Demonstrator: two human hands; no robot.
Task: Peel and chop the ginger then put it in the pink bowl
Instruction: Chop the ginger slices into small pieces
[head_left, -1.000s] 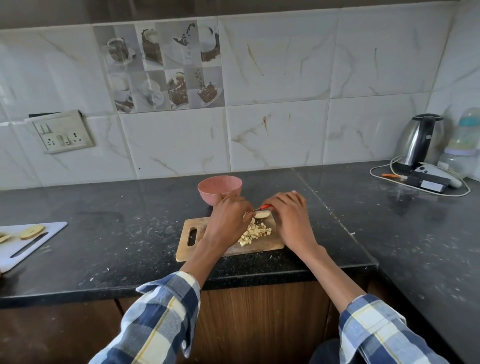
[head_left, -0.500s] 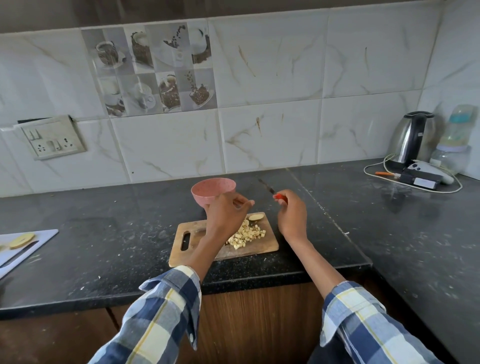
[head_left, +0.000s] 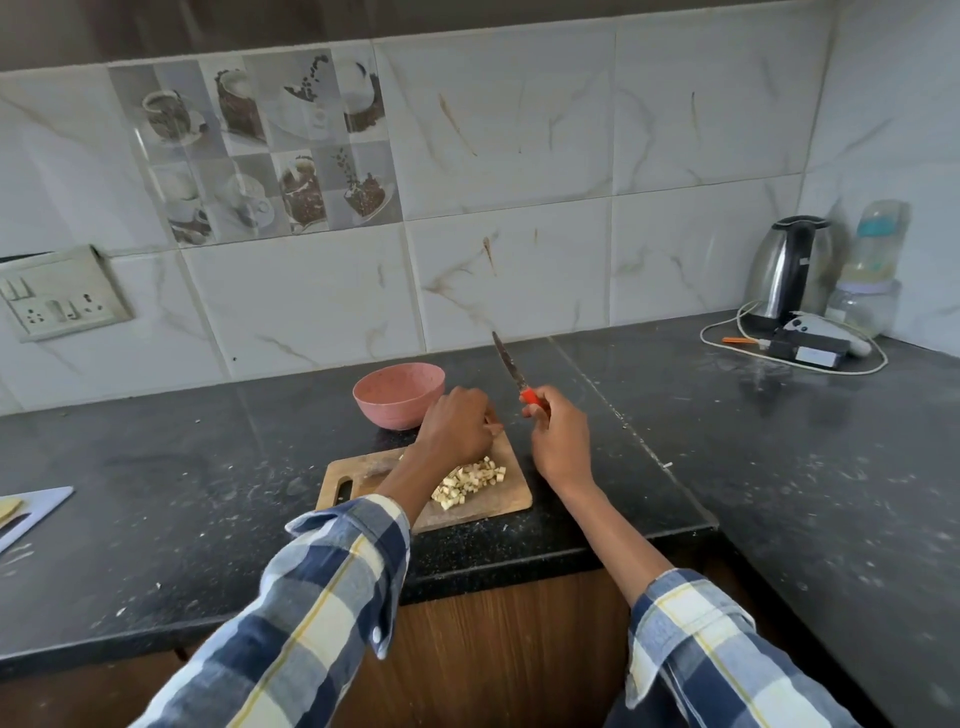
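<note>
On the black stone desk (head_left: 156, 499), dusted with pale specks and meeting a marble-look tiled wall (head_left: 519, 208), a wooden chopping board (head_left: 488, 506) lies close to the front edge, with bare desk to either side. At the far left a white board (head_left: 36, 512) is cut off by the frame. Back right, near the corner, stand a steel kettle (head_left: 787, 265) and a blurred bottle (head_left: 875, 249). The pink bowl (head_left: 397, 395) sits just behind the chopping board. The left hand (head_left: 454, 431) hovers curled over the board's far end; whatever its fingers hold is hidden, so its grip cannot be told. The right hand (head_left: 558, 439) grips the red handle of a knife (head_left: 509, 366), blade raised and pointing toward the wall. Diced ginger (head_left: 470, 483) lies heaped on the board, partly hidden by the left forearm.
</note>
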